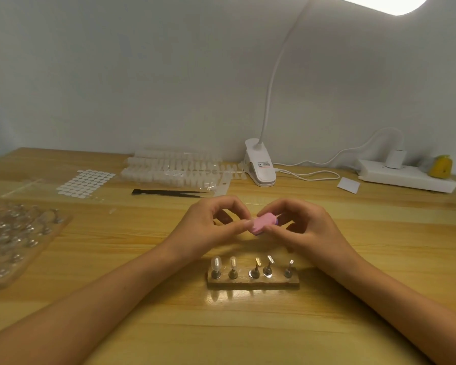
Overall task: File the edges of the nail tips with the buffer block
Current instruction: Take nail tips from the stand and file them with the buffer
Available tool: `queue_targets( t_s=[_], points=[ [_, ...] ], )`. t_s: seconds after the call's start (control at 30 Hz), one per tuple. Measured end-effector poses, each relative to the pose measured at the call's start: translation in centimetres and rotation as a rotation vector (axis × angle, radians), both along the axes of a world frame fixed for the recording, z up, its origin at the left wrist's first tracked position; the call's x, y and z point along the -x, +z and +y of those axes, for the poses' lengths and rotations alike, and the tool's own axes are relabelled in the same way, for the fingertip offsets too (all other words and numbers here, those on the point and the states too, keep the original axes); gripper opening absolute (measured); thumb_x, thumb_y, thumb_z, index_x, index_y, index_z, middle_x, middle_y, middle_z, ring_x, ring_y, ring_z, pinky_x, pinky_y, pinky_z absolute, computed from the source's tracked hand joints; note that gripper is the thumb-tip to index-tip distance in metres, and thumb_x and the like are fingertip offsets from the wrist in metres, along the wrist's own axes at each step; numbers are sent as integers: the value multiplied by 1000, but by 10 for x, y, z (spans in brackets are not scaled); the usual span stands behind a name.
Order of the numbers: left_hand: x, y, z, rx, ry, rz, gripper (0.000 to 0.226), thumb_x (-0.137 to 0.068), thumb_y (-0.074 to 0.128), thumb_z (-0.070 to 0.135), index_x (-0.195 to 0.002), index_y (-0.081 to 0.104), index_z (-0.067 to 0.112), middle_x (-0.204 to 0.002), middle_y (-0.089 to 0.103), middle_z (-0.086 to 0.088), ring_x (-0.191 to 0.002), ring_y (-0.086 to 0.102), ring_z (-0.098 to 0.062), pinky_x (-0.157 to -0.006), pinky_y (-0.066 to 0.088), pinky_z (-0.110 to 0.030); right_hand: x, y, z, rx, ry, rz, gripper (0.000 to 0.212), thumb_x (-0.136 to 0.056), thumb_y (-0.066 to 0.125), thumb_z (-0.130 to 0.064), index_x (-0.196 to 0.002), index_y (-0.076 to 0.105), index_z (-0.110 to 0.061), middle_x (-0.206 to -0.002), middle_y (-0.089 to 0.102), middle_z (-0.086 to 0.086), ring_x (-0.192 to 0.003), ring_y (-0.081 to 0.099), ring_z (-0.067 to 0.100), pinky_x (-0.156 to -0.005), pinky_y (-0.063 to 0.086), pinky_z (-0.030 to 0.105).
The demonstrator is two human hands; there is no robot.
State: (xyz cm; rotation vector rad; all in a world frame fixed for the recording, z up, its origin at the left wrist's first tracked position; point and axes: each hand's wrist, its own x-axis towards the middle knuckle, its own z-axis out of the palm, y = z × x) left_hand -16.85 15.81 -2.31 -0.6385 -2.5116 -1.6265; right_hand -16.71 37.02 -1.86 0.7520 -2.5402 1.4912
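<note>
- The pink buffer block (pixel 259 226) is up in the air, just above the wooden table (pixel 353 299), between the two hands.
- The right hand (pixel 298 225) holds the block. Its thumb and fingers are pinched close on the far end.
- The left hand (pixel 211 222) has its fingers curled in tight, with the tips right at the near end of the block. It may be pinching a nail tip there, but that spot is too small and blurry, so I cannot tell.
- I think this is the rubbing step. To do it well, keep the block steady and rub only along the edge of the tip, with small, soft strokes. Turn the tip a little so each side gets a go. Do not push hard, or a thin tip could bend or slip away.
- Just in front of the hands is a small wooden stand (pixel 253 281) with five pegs. Two pegs on the left have clear nail tips (pixel 217 263) on them.
- Farther back lie black tweezers (pixel 166 192), a sheet of white sticky dots (pixel 86 183) and bags of spare tips (pixel 174 167).
- A white clip lamp (pixel 259 162) stands by the wall.
</note>
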Motion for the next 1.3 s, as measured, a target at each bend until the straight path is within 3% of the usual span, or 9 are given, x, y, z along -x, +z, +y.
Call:
queue_targets(
  t_s=[0.17,0.4,0.53,0.6,0.77,0.9,1.0,1.1,1.3],
  points=[
    [-2,3,0,-53,23,29,9,-78,72,38,-80,70,30,-88,68,18,-80,62,-4,-68,46,-25,-2,5,-2,227,84,-380,22,-85,71,-24,-104,72,-13,-96,77,5,-82,75,20,-61,57,21],
    [-2,4,0,-48,10,60,9,-77,73,35,-79,69,27,-86,66,20,-73,56,-1,-67,44,-26,0,4,-2,529,-7,-449,32,-81,69,-21,-107,69,-3,-96,77,14,-89,75,24,-70,60,23],
    [-2,4,1,-16,-11,117,4,-82,72,26,-83,70,24,-89,64,16,-71,54,-1,-64,45,-16,-3,3,-5,343,68,-420,23,-84,70,-18,-105,71,-7,-95,77,12,-89,75,25,-72,61,25],
    [-2,4,1,-16,-18,119,3,-83,71,23,-83,68,25,-89,63,14,-71,54,0,-61,42,-10,-2,3,-5,454,0,-409,26,-83,69,-19,-105,71,-5,-95,77,12,-90,75,25,-72,60,24],
    [-2,5,2,-18,-27,143,9,-85,70,19,-83,67,27,-88,62,13,-76,54,3,-63,42,-9,-4,3,-6,355,70,-403,26,-82,70,-19,-104,71,-7,-94,77,12,-88,75,26,-71,61,24],
    [-3,6,3,-12,-28,148,11,-85,70,18,-82,66,28,-89,62,10,-77,54,5,-63,41,-7,-2,3,-5,461,-3,-396,29,-80,69,-22,-104,71,-6,-94,77,12,-90,75,26,-73,61,24],
    [-3,6,3,-4,-40,161,11,-86,68,17,-83,65,27,-88,62,9,-79,55,5,-65,42,-7,-5,2,-7,322,78,-373,27,-80,71,-19,-103,72,-5,-92,77,11,-87,76,25,-72,61,26],
    [-4,6,4,3,-58,157,14,-87,68,17,-82,65,30,-89,61,11,-79,54,5,-65,42,-7,-3,1,-5,462,-3,-365,28,-82,69,-21,-104,71,-6,-93,77,12,-89,75,26,-73,61,25],
    [-2,4,2,2,-55,111,5,-86,68,21,-85,68,25,-90,63,9,-78,54,2,-69,44,-11,-3,1,-6,436,8,-358,29,-82,68,-23,-104,71,-5,-91,77,11,-84,75,24,-70,61,25]
  ],
)
